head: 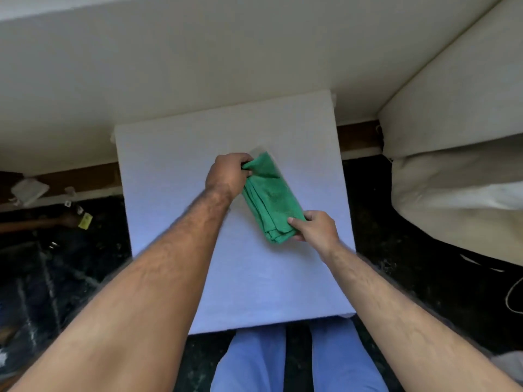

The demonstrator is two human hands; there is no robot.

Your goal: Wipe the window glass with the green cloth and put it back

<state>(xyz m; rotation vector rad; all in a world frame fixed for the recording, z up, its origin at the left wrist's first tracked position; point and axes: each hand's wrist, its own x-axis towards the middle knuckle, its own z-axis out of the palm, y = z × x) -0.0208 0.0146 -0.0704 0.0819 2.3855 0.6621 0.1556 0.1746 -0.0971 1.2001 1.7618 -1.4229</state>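
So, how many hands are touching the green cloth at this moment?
2. The left hand pinches the far end of the green cloth; the right hand holds its near end, over the white table.

You will find no readable text here. The yellow tag [85, 221] on the floor at your left carries marks too small and blurred to make out; nothing else bears lettering.

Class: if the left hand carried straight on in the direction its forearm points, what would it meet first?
The left hand already grips the green cloth; beyond lies bare white table, then probably the cream wall.
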